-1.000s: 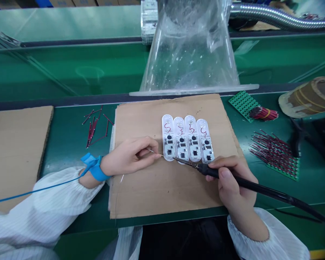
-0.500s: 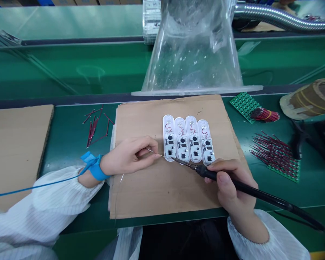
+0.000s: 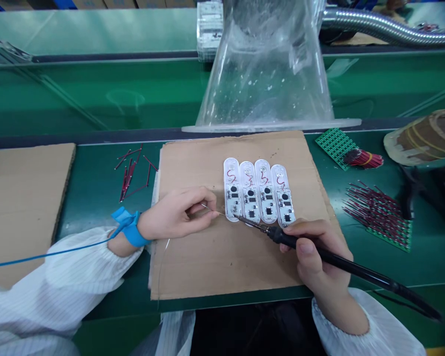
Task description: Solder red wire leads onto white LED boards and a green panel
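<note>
Several white oblong circuit boards with black chips and short red wires lie side by side on a cardboard sheet. My left hand, with a blue strap at its wrist, pinches a thin solder wire; the wire's end reaches the lower part of the leftmost board. In my right hand is a black soldering iron, gripped like a pen. Its tip is at the lower end of the leftmost board, close to the wire's end. Whether tip and wire touch cannot be made out.
Loose dark red wires lie left of the cardboard. At right are a green perforated board full of wires, a banded wire bundle, a brown roll and black pliers. A clear plastic hood stands behind.
The soldering iron's tip has shifted slightly left on the leftmost board, and a faint wisp or glint now shows over its lower chip. My left hand has hardly moved.
</note>
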The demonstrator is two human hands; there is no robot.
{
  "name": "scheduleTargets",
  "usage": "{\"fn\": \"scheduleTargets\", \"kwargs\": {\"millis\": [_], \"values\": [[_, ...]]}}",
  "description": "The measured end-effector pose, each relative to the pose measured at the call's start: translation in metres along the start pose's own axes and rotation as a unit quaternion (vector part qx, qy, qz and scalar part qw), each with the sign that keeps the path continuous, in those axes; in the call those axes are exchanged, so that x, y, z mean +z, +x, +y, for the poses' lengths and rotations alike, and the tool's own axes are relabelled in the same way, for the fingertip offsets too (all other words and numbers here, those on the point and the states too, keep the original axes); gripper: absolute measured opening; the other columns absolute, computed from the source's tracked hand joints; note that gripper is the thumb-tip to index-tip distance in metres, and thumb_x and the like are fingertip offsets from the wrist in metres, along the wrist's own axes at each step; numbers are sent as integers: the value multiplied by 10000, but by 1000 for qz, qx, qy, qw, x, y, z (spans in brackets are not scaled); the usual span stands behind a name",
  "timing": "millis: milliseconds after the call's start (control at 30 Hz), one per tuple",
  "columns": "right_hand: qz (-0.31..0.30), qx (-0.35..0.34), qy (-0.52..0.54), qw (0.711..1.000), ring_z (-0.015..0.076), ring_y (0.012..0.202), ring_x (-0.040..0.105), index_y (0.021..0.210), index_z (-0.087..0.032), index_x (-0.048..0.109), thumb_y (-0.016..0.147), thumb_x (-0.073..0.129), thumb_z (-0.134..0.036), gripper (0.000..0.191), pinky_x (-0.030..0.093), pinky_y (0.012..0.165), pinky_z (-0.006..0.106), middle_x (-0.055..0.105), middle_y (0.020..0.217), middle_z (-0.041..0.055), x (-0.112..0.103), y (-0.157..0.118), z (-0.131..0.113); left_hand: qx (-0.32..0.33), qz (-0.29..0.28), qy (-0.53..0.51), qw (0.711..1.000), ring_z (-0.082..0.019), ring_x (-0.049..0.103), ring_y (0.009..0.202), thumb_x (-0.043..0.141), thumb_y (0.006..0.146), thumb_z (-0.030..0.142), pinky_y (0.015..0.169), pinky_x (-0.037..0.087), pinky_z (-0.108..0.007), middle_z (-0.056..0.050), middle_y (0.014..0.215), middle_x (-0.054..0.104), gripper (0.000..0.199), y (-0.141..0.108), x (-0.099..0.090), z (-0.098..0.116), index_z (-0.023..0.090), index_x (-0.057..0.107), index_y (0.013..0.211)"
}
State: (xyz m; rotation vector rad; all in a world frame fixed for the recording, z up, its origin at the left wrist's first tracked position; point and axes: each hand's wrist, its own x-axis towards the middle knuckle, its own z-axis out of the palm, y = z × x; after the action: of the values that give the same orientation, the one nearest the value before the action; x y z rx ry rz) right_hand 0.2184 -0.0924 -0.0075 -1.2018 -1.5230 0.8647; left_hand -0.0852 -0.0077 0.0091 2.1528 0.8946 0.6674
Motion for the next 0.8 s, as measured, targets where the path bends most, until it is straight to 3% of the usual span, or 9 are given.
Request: {"fn": "scheduleTargets", "kwargs": {"millis": [233,400,600,800], "values": [[-47,9,-31,998,151,655,720,1102,-268,738,1036,697,-345,109,588,589,262,762,871,9,-3,-2,4,5,1,9,1000,-76,357,545,628,968,157,548,328,-206,99,667,349,59,0,0,0,195,601,931],[3,-6,-8,1000,162,660,716,1069,-261,747,1051,665,-363,132,590,604,289,754,861,22,-1,-2,2,-8,5,-1,1000,-81,367,559,598,958,143,550,346,-208,90,676,373,55,-2,-2,-1,196,607,946],[6,3,-40,999,156,637,697,1037,-255,749,1037,678,-310,90,559,566,279,727,822,12,-3,-3,4,-39,32,-31,998,-90,344,554,573,944,129,532,329,-223,91,661,359,77,-3,-3,-3,205,573,937],[90,-8,75,993,151,618,656,1098,-248,708,1047,670,-456,218,551,551,288,673,809,6,6,0,6,-42,37,-38,998,-89,346,546,563,953,144,532,337,-223,89,667,376,67,-2,1,-4,209,567,939]]}}
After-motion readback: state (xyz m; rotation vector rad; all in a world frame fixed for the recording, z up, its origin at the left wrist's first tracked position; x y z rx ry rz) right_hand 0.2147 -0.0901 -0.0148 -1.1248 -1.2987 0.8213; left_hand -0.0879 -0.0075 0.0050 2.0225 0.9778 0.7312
